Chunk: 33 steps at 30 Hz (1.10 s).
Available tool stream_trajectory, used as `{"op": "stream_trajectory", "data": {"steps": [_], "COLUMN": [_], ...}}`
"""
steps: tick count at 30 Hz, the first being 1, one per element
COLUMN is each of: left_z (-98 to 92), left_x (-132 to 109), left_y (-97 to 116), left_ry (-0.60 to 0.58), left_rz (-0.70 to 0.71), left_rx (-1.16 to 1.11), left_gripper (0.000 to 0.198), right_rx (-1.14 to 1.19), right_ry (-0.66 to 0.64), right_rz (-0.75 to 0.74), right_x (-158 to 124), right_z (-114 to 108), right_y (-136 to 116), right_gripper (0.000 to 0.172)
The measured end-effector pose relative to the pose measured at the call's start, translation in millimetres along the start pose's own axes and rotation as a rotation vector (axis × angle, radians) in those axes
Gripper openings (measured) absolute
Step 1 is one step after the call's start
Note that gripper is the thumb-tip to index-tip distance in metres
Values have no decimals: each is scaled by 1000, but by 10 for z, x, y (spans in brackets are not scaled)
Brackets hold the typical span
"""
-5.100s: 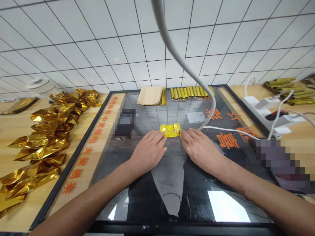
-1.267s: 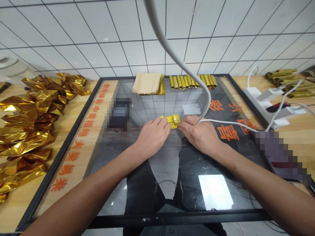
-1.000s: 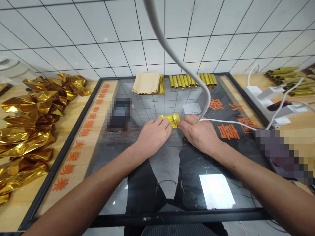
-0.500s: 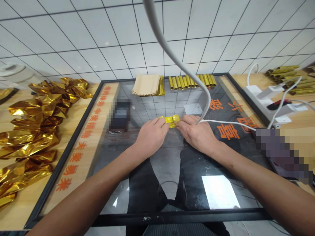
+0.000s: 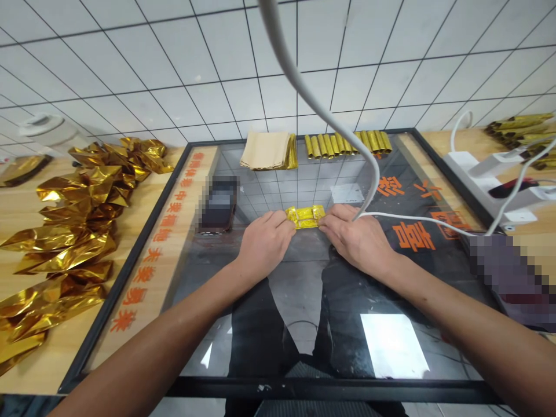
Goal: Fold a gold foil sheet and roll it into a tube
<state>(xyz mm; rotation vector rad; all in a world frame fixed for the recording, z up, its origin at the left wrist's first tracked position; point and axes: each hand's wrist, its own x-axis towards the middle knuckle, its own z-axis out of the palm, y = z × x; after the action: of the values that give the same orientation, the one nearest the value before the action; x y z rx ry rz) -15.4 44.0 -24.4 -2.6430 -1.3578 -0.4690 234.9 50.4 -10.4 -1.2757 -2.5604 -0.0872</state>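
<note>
My left hand (image 5: 267, 240) and right hand (image 5: 359, 240) pinch the ends of gold paper (image 5: 307, 213) on the glass-topped desk (image 5: 299, 272), facing a white tiled wall (image 5: 191, 55); orange lettering (image 5: 412, 237) includes 喜.

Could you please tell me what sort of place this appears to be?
Probably a shop counter doubling as a handwork spot: the glass-topped table bears orange lettering, a row of gold rolls lies near its far edge, and a white tiled wall stands behind.

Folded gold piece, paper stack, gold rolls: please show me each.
Folded gold piece (image 5: 304, 213), head view: middle section.
Paper stack (image 5: 266, 149), head view: top sheet.
Gold rolls (image 5: 335, 145), head view: a roll near the row's middle.
</note>
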Motion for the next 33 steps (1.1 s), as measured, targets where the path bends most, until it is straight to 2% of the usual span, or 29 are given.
{"op": "stream_trajectory", "data": {"steps": [6, 11, 16, 22, 33], "left_z": [15, -32, -68, -52, -41], "left_x": [-9, 26, 71, 84, 137], "left_y": [-45, -50, -57, -40, 18], "left_ry": [7, -80, -146, -108, -86], "left_rz": [-54, -146, -276, -341, -418], "left_rx": [-123, -237, -338, -373, -356], "left_gripper": [19, 25, 20, 18, 19], "right_rx": [53, 137, 250, 310, 316], "right_ry": [22, 29, 39, 35, 29], "right_rz": [10, 44, 152, 234, 253], "right_x": [-13, -12, -12, -13, 14], "right_z": [13, 35, 81, 144, 169], "right_y": [20, 50, 109, 159, 164], "right_gripper": [29, 21, 21, 21, 23]}}
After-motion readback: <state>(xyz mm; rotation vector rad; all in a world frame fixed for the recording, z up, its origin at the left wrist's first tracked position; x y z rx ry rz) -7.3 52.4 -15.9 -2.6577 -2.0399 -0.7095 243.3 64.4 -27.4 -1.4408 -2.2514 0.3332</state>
